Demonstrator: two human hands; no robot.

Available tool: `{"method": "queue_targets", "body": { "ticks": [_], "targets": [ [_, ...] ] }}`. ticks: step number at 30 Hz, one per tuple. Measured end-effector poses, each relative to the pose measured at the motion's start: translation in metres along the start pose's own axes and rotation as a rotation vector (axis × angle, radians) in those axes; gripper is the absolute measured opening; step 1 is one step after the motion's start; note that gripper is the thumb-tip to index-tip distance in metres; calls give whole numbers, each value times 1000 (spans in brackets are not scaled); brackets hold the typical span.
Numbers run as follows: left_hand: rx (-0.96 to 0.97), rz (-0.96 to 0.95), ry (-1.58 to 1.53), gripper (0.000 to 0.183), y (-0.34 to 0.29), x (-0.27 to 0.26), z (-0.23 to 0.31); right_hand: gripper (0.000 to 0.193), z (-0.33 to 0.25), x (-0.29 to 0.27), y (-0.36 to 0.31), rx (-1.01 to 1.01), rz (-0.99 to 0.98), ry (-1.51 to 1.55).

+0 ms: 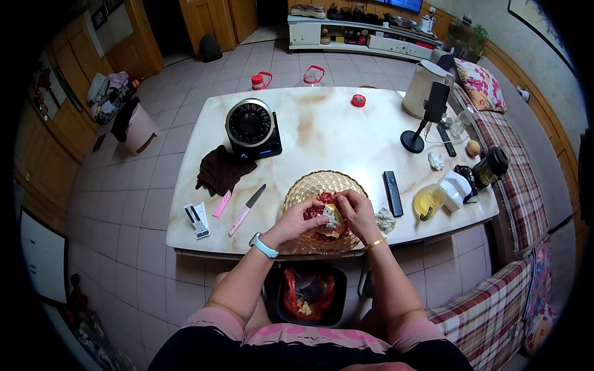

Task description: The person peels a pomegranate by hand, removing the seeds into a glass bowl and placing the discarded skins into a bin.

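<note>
Both hands are over a gold-toned, textured round plate [301, 185] at the table's near edge. Between them is a piece of pomegranate [333, 224], with whitish-yellow pith showing. My left hand [299, 219] grips its left side, the thumb pressed on the pith. My right hand [357, 214] has its fingers bent and closed on the piece's upper right; the fingertips are partly hidden. Loose red pomegranate seeds [324, 198] lie on the plate around and below the hands. Left of the plate lies a knife [246, 211] with a pink handle, beside a pink sheath [221, 204].
A black remote [393, 193] and crumpled tissue [385, 221] lie right of the plate. Farther right are a yellow container [428, 201], a phone on a stand [435, 102] and a kettle [421, 80]. A fan-like device [250, 123] and dark cloth [224, 171] stand left. Below sits a lined bin [336, 307].
</note>
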State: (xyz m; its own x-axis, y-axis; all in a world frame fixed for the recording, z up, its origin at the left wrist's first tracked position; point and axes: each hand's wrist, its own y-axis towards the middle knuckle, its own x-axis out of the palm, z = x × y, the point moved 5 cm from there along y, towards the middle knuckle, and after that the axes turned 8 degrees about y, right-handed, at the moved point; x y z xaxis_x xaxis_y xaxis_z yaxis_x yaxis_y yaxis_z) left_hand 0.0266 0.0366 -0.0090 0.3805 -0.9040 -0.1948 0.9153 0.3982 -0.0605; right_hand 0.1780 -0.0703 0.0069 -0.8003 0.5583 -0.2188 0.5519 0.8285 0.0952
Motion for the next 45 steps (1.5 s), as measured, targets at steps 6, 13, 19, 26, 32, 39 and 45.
{"method": "queue_targets", "body": {
  "ticks": [6, 13, 19, 26, 32, 39, 45],
  "targets": [
    [86, 154, 2, 52, -3, -3, 11, 13, -13, -5, 1, -308, 141, -211],
    [191, 341, 383, 61, -11, -1, 23, 23, -58, 15, -17, -375, 149, -343],
    [220, 447, 599, 60, -15, 2, 35, 16, -59, 23, -22, -440, 226, -386],
    [303, 520, 720, 59, -15, 4, 31, 9, -40, 18, -16, -377, 252, -314],
    [259, 541, 590, 59, -19, -1, 44, 6, -27, 5, -7, -353, 269, -120],
    [296, 570, 598, 61, -19, -4, 42, 14, -41, 11, -9, -481, 176, -270],
    [288, 545, 707, 62, -17, -2, 40, 13, -47, 19, -13, -495, 171, -299]
  ]
}}
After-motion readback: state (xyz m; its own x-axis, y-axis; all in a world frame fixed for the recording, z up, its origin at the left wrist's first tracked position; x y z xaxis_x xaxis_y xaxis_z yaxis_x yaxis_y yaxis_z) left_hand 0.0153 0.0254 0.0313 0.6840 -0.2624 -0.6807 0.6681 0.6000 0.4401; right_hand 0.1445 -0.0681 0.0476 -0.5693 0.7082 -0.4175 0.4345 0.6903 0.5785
